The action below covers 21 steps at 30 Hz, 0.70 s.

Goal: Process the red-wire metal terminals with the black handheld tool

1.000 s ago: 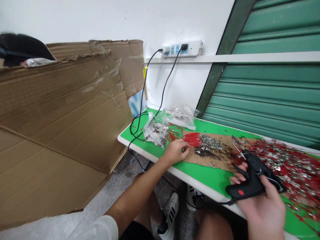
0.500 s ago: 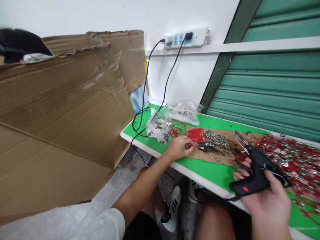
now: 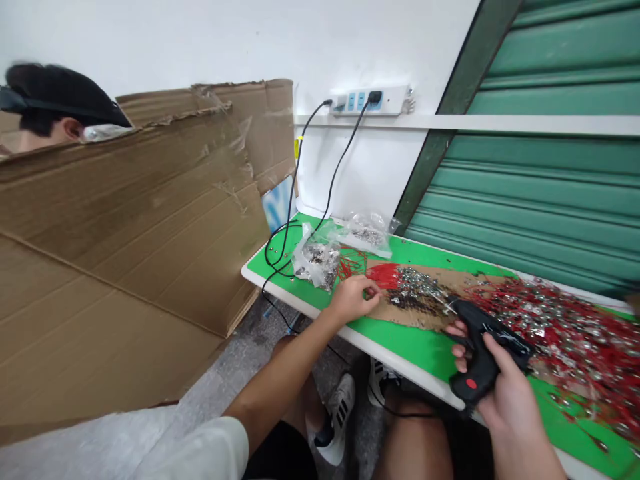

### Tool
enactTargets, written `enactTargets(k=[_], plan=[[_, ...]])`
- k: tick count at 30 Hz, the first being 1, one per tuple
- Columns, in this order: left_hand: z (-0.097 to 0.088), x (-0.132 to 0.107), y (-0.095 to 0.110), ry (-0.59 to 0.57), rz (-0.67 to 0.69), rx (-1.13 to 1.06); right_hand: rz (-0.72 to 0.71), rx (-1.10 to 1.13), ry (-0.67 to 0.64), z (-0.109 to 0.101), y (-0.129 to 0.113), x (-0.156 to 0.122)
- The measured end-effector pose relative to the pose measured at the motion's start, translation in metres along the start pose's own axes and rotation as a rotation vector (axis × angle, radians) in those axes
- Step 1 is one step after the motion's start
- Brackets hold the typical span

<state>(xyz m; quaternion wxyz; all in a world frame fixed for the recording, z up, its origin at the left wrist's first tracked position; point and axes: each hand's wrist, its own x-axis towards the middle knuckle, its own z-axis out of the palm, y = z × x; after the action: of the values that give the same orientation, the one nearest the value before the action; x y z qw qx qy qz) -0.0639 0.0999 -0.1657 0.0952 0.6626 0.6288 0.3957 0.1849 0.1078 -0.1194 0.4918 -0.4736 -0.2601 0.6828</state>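
Here, the right hand (image 3: 509,392) grips a black tool (image 3: 481,333) beside red wires (image 3: 575,340).

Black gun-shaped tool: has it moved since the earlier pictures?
Yes: against the flat brown cardboard strip, the black tool has moved left in the view, toward the left hand.

The black pistol-shaped tool (image 3: 487,343) looks like matt moulded plastic, with a slim bare-metal tip (image 3: 447,305). The small silver pieces (image 3: 423,283) shine like polished metal; the thin red strands (image 3: 383,275) look smooth. The flat brown cardboard strip (image 3: 413,319) is matt and ragged-edged, the bright-green tabletop (image 3: 387,343) smooth. Crumpled clear plastic bags (image 3: 367,239) look glossy. The tall brown cardboard partition (image 3: 125,247) is matt and creased, with shiny clear tape (image 3: 243,135); the ribbed green shutter (image 3: 540,177) looks like painted metal.
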Motion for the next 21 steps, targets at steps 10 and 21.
enactTargets(k=[10, 21], plan=[[0.001, -0.007, -0.001, -0.015, 0.011, -0.018, 0.068, -0.256, -0.065, -0.006, 0.004, -0.009], [0.002, -0.005, -0.001, -0.047, 0.064, 0.051, 0.094, -0.346, -0.12, -0.015, 0.005, -0.017]])
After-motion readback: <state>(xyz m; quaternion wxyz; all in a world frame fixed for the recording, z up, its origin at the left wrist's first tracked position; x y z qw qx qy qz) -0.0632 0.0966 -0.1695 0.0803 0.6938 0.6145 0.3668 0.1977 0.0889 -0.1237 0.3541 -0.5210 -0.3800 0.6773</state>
